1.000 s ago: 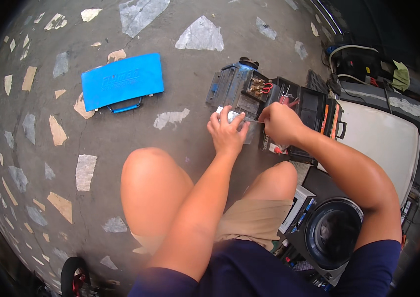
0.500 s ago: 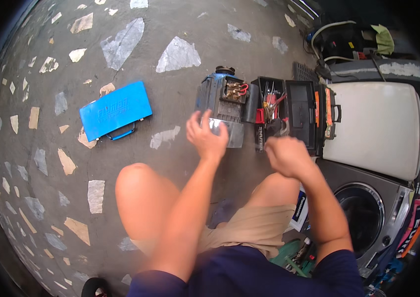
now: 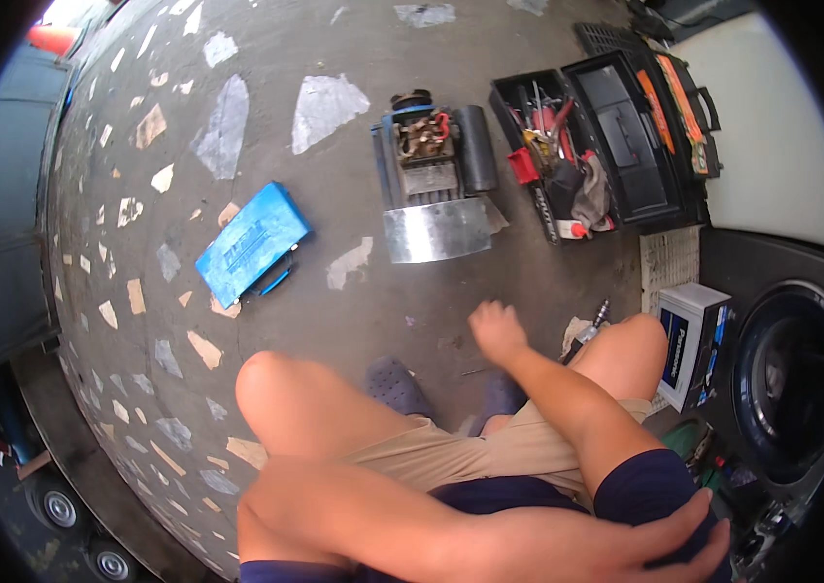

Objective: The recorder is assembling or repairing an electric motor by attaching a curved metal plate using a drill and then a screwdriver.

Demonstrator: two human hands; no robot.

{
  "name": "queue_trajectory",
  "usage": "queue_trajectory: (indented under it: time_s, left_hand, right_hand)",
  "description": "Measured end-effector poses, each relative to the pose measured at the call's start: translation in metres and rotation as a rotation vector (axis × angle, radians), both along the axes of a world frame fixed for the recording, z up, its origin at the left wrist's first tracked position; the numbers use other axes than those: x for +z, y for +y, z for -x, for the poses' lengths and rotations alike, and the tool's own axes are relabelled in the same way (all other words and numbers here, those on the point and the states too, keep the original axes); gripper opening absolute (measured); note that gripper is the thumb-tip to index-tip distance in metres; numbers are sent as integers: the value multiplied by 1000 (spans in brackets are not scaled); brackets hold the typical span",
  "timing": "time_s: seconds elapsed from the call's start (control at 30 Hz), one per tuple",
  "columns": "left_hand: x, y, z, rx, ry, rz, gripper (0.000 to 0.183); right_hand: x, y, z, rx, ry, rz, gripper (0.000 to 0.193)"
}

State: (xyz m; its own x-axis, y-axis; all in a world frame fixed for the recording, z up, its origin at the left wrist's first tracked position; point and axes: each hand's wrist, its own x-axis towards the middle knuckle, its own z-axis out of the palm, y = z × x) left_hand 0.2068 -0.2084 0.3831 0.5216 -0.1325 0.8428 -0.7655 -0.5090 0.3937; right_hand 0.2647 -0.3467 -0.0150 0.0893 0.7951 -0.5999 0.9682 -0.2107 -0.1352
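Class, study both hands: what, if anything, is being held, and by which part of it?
Nothing shows in the left hand, spread open near the navy right sleeve. The right hand is curled, palm hidden; whether it holds anything cannot be told.

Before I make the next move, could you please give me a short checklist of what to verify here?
1. Left hand empty: ok, nothing visible in its spread fingers.
2. Right hand empty: cannot tell, its fingers are curled.
3. Metal sheet clear of both hands: ok, neither touches it.
4. Black toolbox closed: not ok, its lid stands open.
5. Blue case closed: ok, it lies shut on the floor.
6. Floor by the right knee free of tools: not ok, a metal tool lies there.
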Motion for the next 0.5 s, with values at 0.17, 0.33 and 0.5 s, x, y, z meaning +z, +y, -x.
queue_trajectory:
  time_s: [0.17, 0.33, 0.5]
  left_hand:
    - [-11, -27, -2, 301, 59, -160, 63]
    - [-51, 14, 26, 81, -289, -630, 30]
    - [-60, 42, 64, 498, 505, -136, 28]
  right_hand:
    - [-25, -40, 55, 154, 195, 55, 23]
    - [-53, -74, 51, 376, 319, -75, 21]
    - [-62, -76, 45, 468, 290, -34, 24]
